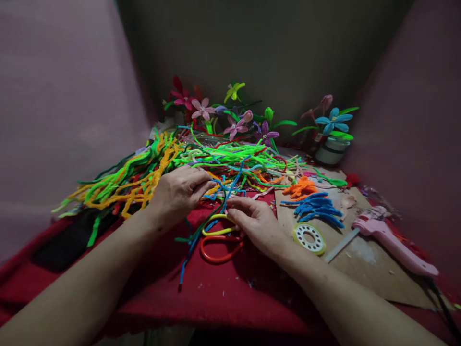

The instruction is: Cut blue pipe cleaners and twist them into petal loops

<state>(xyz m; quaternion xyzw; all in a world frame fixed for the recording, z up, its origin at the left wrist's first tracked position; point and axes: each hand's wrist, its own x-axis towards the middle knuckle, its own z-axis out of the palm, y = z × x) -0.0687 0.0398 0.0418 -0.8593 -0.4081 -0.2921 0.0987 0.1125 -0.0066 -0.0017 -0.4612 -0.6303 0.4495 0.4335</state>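
Left hand and right hand seemingly pinch blue strands. The yellow loop handle alongside could snag them.

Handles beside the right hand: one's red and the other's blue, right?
One colour is wrong: the head view shows a red handle and a yellow handle, not a blue one, beside the right hand.

Free room nearside, scissors beyond
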